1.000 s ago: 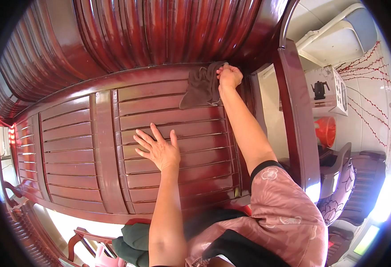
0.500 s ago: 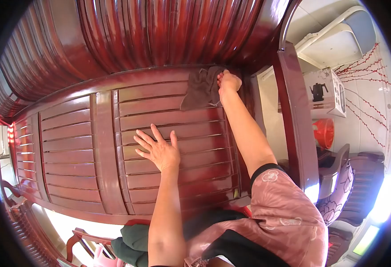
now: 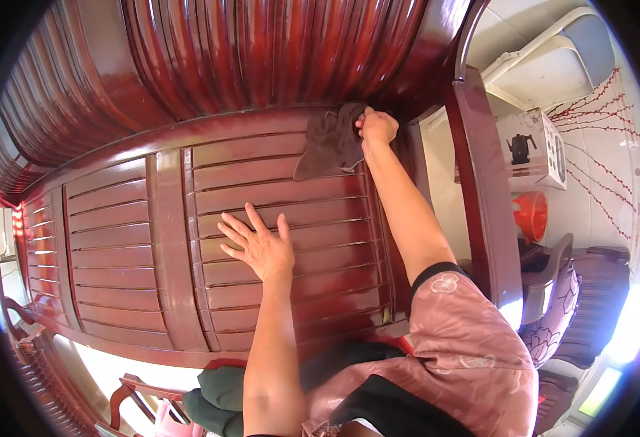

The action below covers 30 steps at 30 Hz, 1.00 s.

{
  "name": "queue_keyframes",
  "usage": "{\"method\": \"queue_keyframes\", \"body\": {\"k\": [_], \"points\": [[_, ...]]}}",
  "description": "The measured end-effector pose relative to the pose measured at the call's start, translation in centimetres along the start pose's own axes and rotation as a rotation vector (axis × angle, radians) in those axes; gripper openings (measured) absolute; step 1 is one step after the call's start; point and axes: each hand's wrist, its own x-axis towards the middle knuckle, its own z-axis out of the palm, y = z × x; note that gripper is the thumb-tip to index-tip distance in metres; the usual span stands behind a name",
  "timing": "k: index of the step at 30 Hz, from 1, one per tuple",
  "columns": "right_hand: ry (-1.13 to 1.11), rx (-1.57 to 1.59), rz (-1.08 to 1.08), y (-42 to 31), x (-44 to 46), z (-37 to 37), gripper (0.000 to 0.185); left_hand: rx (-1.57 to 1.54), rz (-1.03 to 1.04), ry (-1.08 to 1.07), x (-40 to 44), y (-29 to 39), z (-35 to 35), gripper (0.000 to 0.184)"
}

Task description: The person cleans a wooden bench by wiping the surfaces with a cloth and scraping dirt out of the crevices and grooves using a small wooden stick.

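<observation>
A dark brown cloth (image 3: 325, 149) lies crumpled on the slatted seat of a glossy reddish-brown wooden bench (image 3: 116, 251), at the seat's far right corner. My right hand (image 3: 378, 129) grips the cloth's right edge with closed fingers, close to the backrest (image 3: 276, 58). The rest of the cloth trails to the left over the slats. Flat on the seat's middle, fingers spread, rests my left hand (image 3: 265, 249), with nothing in it.
The bench's armrest (image 3: 484, 189) rises just right of my right arm. Beyond it are a white folding chair (image 3: 546, 69), a printed box (image 3: 535, 151), a red bucket (image 3: 531, 215) and red-berried branches (image 3: 597, 109). Another dark wooden chair (image 3: 589, 306) holds a patterned cushion (image 3: 553, 317).
My right hand has shifted very slightly toward the backrest and right, with the cloth still in its grasp. My left hand has stayed in place.
</observation>
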Motion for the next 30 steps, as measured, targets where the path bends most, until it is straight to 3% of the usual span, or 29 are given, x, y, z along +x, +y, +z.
{"method": "queue_keyframes", "body": {"k": [9, 12, 15, 18, 26, 30], "points": [[0.014, -0.041, -0.087, 0.8, 0.9, 0.4, 0.018, 0.006, 0.012, 0.025, 0.1, -0.3, 0.4, 0.075], [0.057, 0.138, 0.122, 0.9, 1.8, 1.0, 0.021, 0.005, 0.017, 0.035, -0.1, -0.3, 0.6, 0.075], [0.017, 0.059, 0.188, 0.1, 3.1, -0.5, 0.026, 0.003, 0.013, 0.035, 0.1, -0.2, 0.4, 0.074], [-0.052, -0.085, 0.039, 1.1, 2.7, -2.5, 0.025, -0.004, 0.01, 0.034, -0.1, -0.1, 0.3, 0.074], [0.0, -0.033, -0.124, 0.5, 1.1, -0.1, 0.021, 0.011, 0.008, 0.024, 0.0, -0.2, 0.3, 0.073], [0.071, -0.159, -0.019, 1.5, 2.4, 0.8, 0.02, 0.009, 0.004, 0.015, 0.0, -0.3, 0.3, 0.074]]}}
